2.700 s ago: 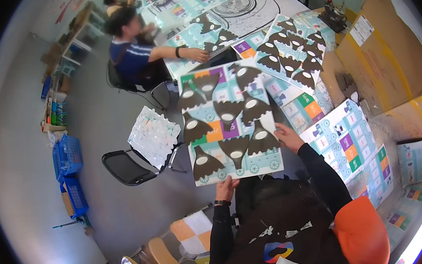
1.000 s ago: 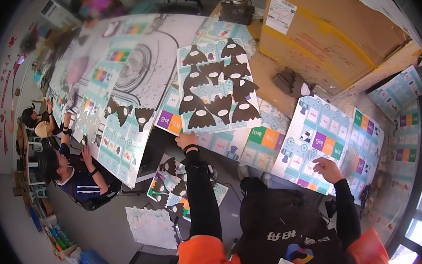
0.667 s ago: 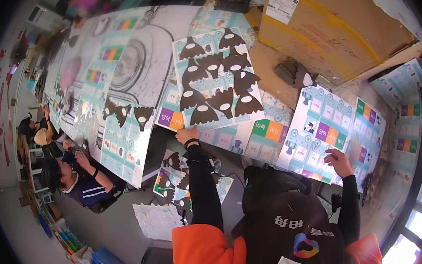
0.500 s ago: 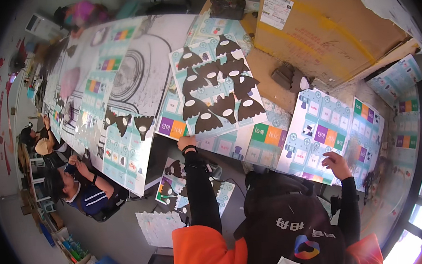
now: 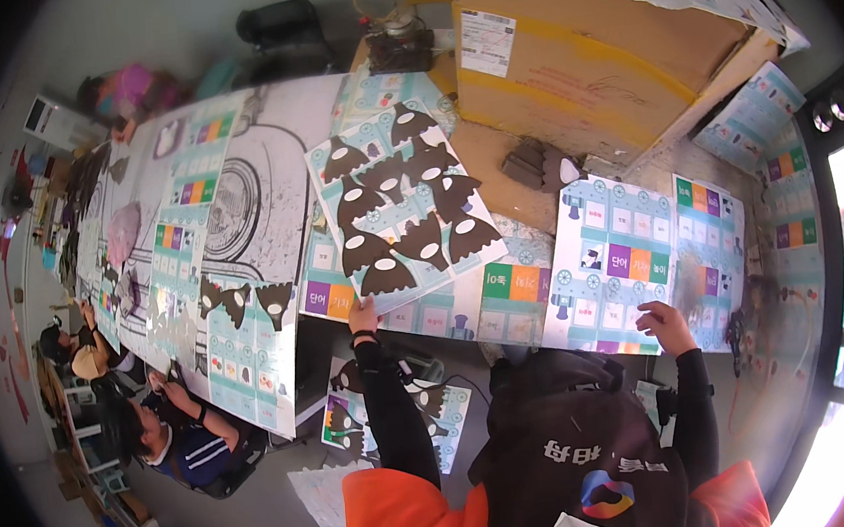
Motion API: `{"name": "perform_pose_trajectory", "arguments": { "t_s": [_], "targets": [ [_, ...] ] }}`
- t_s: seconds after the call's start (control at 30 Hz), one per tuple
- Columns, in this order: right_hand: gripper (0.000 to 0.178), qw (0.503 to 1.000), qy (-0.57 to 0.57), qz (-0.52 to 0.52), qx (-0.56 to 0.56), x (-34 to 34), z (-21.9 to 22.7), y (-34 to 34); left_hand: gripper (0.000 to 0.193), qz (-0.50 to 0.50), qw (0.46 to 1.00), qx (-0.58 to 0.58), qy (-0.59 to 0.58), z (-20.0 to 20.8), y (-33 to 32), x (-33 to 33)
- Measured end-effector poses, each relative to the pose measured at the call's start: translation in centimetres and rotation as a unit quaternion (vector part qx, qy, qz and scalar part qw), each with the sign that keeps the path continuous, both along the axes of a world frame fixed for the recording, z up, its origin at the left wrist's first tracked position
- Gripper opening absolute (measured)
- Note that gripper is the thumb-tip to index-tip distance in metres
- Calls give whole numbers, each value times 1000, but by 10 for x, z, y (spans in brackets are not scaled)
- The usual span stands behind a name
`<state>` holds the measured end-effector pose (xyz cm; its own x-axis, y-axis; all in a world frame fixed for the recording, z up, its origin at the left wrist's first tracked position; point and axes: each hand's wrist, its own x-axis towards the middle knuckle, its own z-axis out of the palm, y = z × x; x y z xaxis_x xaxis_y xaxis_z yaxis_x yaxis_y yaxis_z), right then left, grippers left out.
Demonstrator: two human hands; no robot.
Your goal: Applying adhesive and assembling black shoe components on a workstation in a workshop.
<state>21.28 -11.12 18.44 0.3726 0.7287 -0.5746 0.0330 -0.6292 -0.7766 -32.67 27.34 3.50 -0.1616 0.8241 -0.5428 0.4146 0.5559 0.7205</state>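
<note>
My left hand (image 5: 362, 315) is closed on the near edge of a pale printed sheet (image 5: 422, 282), thumb and fingers pinching it. Dark brown, scallop-edged cutouts (image 5: 383, 275), each with a white oval, lie across that sheet. Beneath it, more printed sheets (image 5: 511, 306) with coloured squares cover the table. Over the near part of a glossy printed sheet (image 5: 585, 294) on the right, my right hand (image 5: 665, 326) hovers with loosely bent fingers apart and nothing visible in them. A stack of dark cutouts (image 5: 526, 164) sits beyond that sheet.
A large cardboard box (image 5: 585, 58) stands at the back right. Co-workers sit along the left side; one in a navy top (image 5: 198, 454) works with both hands at the table edge. A lower surface with another printed sheet (image 5: 450, 417) is beside my left forearm.
The view has turned, shifting the table and box left in the picture. My left hand keeps its grip on the sheet edge; my right hand stays over the right-hand sheet.
</note>
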Motion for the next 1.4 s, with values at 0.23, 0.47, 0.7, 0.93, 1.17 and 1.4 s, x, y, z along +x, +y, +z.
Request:
{"name": "perform_pose_trajectory", "arguments": {
  "t_s": [0.23, 0.47, 0.7, 0.93, 1.17, 1.4],
  "targets": [
    [24, 999, -5, -24, -28, -8, 2, -24, 26, 57, 947, 99, -300, 29, -35, 18],
    [25, 1000, -6, -18, -25, -6, 3, -61, 31, 48, 948, 124, -287, 54, -121, -19],
    [27, 996, 80, -26, 4, 10, -24, -111, 21, 96, 956, 69, -268, 83, -249, 17],
    [35, 975, 219, -20, -2, 4, -69, -177, 22, -31, 956, 26, -290, 61, -361, 76],
    [46, 936, 297, -187, -12, -17, -77, -263, 27, -162, 934, -60, -312, 35, -410, 145],
    [49, 952, 146, -270, -2, -6, -108, -285, 23, -233, 935, -109, -245, -8, -375, 230]
  ]
}}
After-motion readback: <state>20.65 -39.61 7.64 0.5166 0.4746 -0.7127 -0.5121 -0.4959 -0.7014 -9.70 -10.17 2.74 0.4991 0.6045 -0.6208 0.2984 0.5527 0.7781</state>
